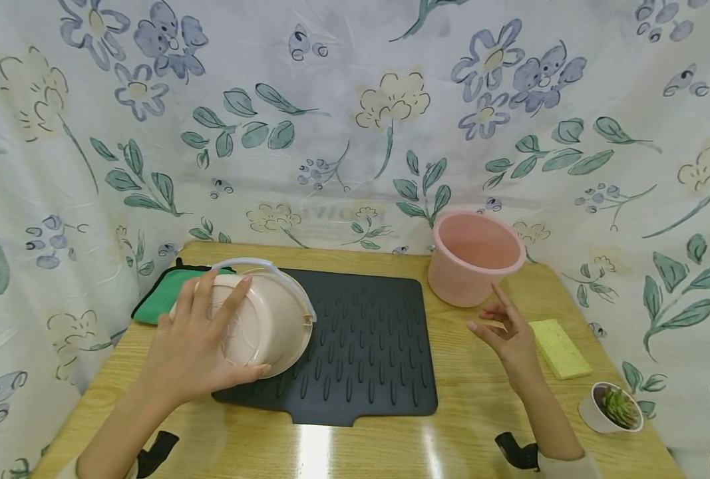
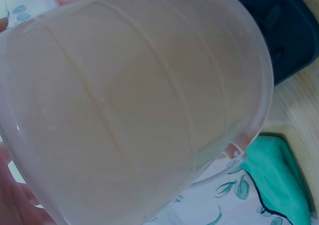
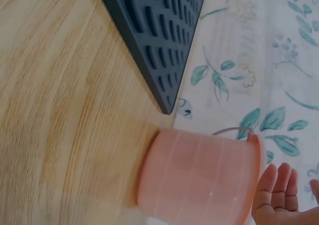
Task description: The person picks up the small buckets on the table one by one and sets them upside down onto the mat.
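Cream bucket (image 1: 271,326) tipped on its side in the left hand (image 1: 189,346)

Held above the left part of a dark ridged mat (image 1: 366,339), the cream bucket leans well off upright. Its long axis runs slantwise: the round base is turned up, left and toward the person, while the mouth points right and down toward the mat. Whether the rim touches the mat cannot be told. A pale handle (image 1: 259,262) arches along the rim's far side. The left hand is clamped across the base, fingers spread over the top and thumb at the lower edge.

The right hand (image 1: 513,339) is just beside a pink bucket (image 1: 459,283), its thumb and forefinger apart and its other fingers bent; contact with the wall cannot be made out. That bucket stands upright at the back right, mouth up.

Beneath everything is a wood-grain table (image 1: 372,449), glossy enough to show streaks of light near its front. Green cloth (image 1: 169,296) with black edging lies at the back left; a yellow sponge (image 1: 561,349) and a white pot (image 1: 596,407) with a succulent (image 1: 620,407) sit at the right. Flower-printed curtain (image 1: 343,150) hangs behind and along both sides.
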`<state>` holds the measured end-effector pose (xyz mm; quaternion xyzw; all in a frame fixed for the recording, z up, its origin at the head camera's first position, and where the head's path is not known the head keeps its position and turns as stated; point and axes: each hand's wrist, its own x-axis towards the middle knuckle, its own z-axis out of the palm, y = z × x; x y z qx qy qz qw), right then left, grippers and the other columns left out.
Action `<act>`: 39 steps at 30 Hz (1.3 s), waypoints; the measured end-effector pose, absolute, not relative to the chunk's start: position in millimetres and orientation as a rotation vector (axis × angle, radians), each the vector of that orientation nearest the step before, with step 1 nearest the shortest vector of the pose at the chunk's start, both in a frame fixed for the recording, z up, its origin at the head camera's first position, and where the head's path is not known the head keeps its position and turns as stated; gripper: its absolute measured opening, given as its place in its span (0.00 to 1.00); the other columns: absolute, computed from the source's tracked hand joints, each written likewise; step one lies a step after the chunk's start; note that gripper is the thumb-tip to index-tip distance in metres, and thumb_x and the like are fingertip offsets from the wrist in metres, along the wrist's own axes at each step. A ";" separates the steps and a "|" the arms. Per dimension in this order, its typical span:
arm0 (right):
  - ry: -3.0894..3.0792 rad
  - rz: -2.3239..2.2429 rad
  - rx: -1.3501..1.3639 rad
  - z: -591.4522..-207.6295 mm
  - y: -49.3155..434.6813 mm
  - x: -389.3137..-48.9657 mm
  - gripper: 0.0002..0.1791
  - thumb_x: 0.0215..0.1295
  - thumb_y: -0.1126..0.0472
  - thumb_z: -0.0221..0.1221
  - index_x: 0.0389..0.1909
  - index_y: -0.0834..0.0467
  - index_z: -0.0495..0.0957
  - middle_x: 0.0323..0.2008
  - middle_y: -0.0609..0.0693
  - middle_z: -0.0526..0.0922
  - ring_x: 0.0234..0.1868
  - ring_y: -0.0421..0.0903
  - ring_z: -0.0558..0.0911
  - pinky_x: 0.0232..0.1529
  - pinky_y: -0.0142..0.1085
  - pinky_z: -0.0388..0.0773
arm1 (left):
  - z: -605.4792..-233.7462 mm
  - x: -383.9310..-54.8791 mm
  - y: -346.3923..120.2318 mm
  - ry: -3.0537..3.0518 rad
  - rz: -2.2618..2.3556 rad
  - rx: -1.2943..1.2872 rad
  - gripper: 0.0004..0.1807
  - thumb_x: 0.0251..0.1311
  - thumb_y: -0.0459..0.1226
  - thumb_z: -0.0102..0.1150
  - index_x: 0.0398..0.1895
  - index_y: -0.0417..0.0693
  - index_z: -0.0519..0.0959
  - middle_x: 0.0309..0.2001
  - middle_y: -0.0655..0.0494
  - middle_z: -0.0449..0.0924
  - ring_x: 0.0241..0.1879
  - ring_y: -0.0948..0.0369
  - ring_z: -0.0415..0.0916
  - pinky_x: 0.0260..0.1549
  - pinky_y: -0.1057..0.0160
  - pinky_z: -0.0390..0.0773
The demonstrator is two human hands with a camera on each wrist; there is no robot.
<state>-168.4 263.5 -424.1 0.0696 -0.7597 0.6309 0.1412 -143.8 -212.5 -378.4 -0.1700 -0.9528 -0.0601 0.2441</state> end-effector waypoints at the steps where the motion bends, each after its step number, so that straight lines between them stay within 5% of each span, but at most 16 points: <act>1: -2.190 1.819 0.197 -423.9 264.2 -168.9 0.44 0.62 0.76 0.62 0.77 0.52 0.58 0.46 0.45 0.72 0.48 0.38 0.75 0.46 0.21 0.74 | -378.2 -144.7 -212.4 -2.605 -0.158 -0.464 0.72 0.22 0.77 0.67 0.79 0.65 0.53 0.73 0.36 0.52 0.68 0.38 0.51 0.30 0.29 0.72; 39: -2.193 1.808 0.047 -427.9 275.2 -185.0 0.42 0.65 0.70 0.63 0.77 0.53 0.56 0.45 0.44 0.73 0.47 0.37 0.75 0.45 0.21 0.74 | -382.0 -198.3 -205.8 -2.729 -0.137 -0.663 0.66 0.33 0.79 0.60 0.79 0.66 0.51 0.74 0.39 0.50 0.71 0.36 0.52 0.44 0.23 0.66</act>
